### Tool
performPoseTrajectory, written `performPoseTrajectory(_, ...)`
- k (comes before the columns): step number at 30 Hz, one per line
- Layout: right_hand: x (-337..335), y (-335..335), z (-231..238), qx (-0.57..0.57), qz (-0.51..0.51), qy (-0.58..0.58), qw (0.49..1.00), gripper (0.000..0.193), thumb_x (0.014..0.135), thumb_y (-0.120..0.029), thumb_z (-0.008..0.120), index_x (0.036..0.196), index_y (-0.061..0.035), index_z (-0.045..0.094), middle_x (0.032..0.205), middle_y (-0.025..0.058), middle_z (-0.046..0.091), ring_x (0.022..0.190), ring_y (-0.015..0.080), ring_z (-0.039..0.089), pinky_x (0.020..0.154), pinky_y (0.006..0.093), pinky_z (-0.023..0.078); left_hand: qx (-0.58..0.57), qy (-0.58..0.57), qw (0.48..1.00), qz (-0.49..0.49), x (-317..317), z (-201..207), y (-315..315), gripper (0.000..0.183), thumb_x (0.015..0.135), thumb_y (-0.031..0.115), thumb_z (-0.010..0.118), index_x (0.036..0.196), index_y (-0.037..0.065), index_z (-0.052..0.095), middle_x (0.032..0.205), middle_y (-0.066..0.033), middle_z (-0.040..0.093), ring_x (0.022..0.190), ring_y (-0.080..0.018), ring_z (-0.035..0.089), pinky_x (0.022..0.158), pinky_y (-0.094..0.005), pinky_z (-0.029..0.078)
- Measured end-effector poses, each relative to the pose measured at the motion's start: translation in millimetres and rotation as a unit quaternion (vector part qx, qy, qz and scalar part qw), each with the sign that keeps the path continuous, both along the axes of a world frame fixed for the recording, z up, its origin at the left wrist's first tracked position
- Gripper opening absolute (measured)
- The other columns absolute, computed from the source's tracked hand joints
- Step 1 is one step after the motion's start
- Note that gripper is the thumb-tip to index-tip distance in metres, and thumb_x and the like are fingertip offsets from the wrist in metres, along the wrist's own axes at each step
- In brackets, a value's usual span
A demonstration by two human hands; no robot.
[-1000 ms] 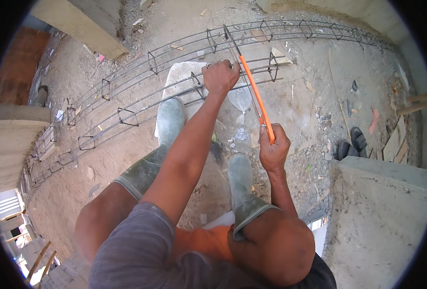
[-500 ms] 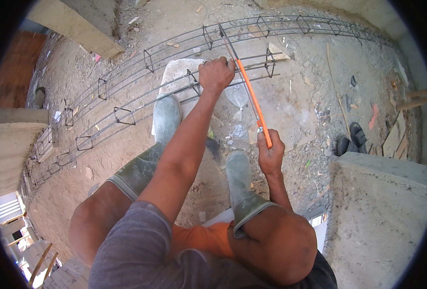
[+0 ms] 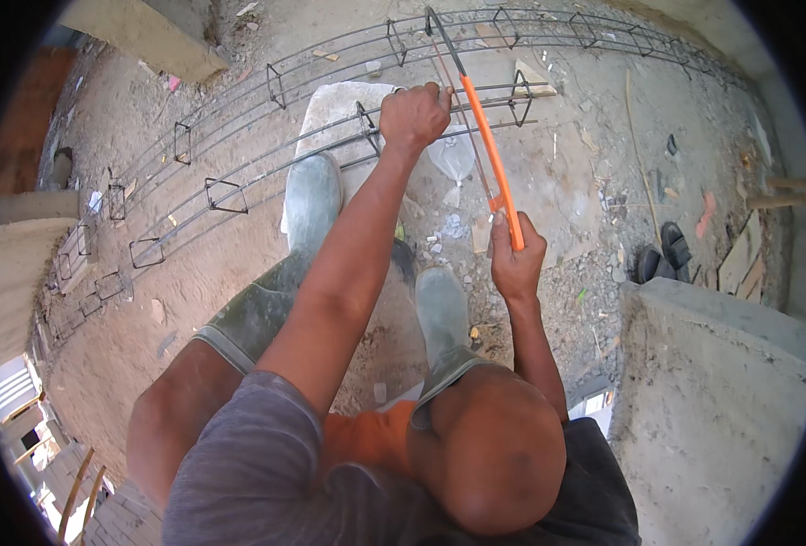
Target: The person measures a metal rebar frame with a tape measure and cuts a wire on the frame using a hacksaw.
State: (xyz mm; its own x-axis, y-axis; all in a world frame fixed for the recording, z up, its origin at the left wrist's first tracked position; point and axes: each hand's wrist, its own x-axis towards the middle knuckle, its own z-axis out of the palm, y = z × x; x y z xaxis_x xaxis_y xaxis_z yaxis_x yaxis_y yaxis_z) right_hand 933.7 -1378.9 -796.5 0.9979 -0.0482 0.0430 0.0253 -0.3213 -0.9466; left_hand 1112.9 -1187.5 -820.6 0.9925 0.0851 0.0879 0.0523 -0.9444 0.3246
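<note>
My right hand (image 3: 518, 259) is closed around the handle end of an orange-framed hacksaw (image 3: 489, 135). The saw points away from me, and its thin blade crosses the bars of the nearer rebar cage (image 3: 366, 126) just right of my left hand (image 3: 415, 118). That left hand is wrapped over the bars and grips them; the part of the steel under its fingers is hidden. Beneath the cage lies a pale slab (image 3: 334, 102), with my left boot (image 3: 312, 196) against the bars. My right boot (image 3: 442, 309) stands on the dirt floor.
A second, longer rebar cage (image 3: 394, 43) curves across the far side. Black sandals (image 3: 674, 247) lie at the right by a concrete block (image 3: 712, 391). A knotted clear plastic bag (image 3: 453, 162) and rubble litter the ground. A concrete column (image 3: 152, 41) stands far left.
The hacksaw and my right hand have slid forward, away from me, and a little right. My left hand keeps its grip on the bars. My right knee has shifted left in the picture.
</note>
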Motion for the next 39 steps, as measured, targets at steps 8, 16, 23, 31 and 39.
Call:
performPoseTrajectory(8, 16, 2, 14, 0.011, -0.037, 0.03, 0.999, 0.027, 0.1, -0.018, 0.059, 0.084, 0.0033, 0.062, 0.059, 0.0013, 0.051, 0.055, 0.0071, 0.045, 0.051, 0.0281, 0.038, -0.067, 0.007, 0.998, -0.014, 9, -3, 3, 0.047, 0.101, 0.046, 0.044, 0.095, 0.007, 0.069, 0.085, -0.0191, 0.072, 0.083, -0.039, 0.07, 0.072, -0.0511, 0.053)
performPoseTrajectory(16, 16, 5, 17, 0.001, -0.041, 0.038, 0.998, 0.023, 0.099, -0.015, 0.058, 0.091, 0.0052, 0.065, 0.059, 0.0022, 0.052, 0.056, 0.0075, 0.045, 0.052, 0.0283, 0.039, -0.109, -0.023, 0.993, -0.041, 9, -6, 12, 0.036, 0.098, 0.039, 0.053, 0.093, 0.007, 0.067, 0.088, -0.02, 0.072, 0.087, -0.0409, 0.068, 0.075, -0.053, 0.052)
performPoseTrajectory(23, 37, 11, 16, -0.04, -0.016, 0.05, 0.998, 0.024, 0.098, -0.017, 0.059, 0.094, 0.0044, 0.067, 0.06, 0.0026, 0.051, 0.058, 0.008, 0.045, 0.053, 0.0301, 0.039, -0.112, 0.018, 0.993, -0.038, 12, -10, 23, 0.032, 0.097, 0.036, 0.054, 0.096, 0.007, 0.068, 0.091, -0.0213, 0.071, 0.091, -0.0412, 0.068, 0.078, -0.0536, 0.05)
performPoseTrajectory(31, -13, -8, 3, 0.001, -0.045, 0.041, 0.998, 0.019, 0.098, -0.011, 0.059, 0.097, 0.0054, 0.068, 0.062, -0.0007, 0.052, 0.059, 0.0047, 0.047, 0.052, 0.0255, 0.038, -0.089, -0.001, 0.995, -0.035, 8, -5, 7, 0.033, 0.099, 0.034, 0.051, 0.098, 0.006, 0.067, 0.09, -0.0203, 0.071, 0.09, -0.041, 0.068, 0.077, -0.054, 0.05)
performPoseTrajectory(39, 18, 2, 8, 0.022, -0.021, 0.054, 0.998, 0.022, 0.098, -0.015, 0.06, 0.088, 0.0036, 0.065, 0.061, -0.0006, 0.052, 0.056, 0.0057, 0.045, 0.051, 0.0269, 0.038, -0.076, -0.011, 0.996, -0.046, 7, -12, 25, 0.031, 0.099, 0.033, 0.051, 0.096, 0.006, 0.067, 0.089, -0.0206, 0.071, 0.086, -0.0411, 0.068, 0.076, -0.0542, 0.051)
